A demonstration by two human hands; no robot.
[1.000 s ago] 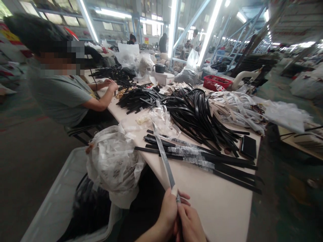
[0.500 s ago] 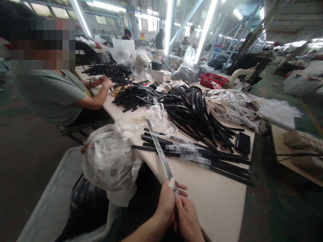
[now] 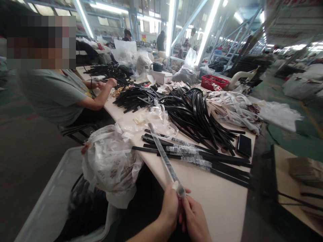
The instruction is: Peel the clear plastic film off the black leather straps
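Observation:
A long, narrow dark strap (image 3: 163, 156), apparently wrapped in translucent film, slants up and left from my hands over the table's near edge. My left hand (image 3: 169, 204) is closed around its lower part, thumb on top. Right beside it, my right hand (image 3: 194, 212) pinches the strap near its lower end; some of its fingers are hidden. Beyond the strap, several black straps (image 3: 227, 156) lie side by side, with crinkled clear film (image 3: 186, 150) around their middles. Loose clear plastic scraps (image 3: 158, 117) lie past the strap's far end.
A heap of black straps (image 3: 196, 107) covers the table's middle, white straps (image 3: 234, 104) to its right. A black phone-like object (image 3: 244, 145) lies near the right edge. A stuffed white plastic bag (image 3: 111, 161) rests over a pale bin (image 3: 45, 195). A co-worker (image 3: 55, 97) sits at left.
My hands have shifted slightly right and down with the strap, and its far end has moved the same way. The co-worker's hand has moved a little.

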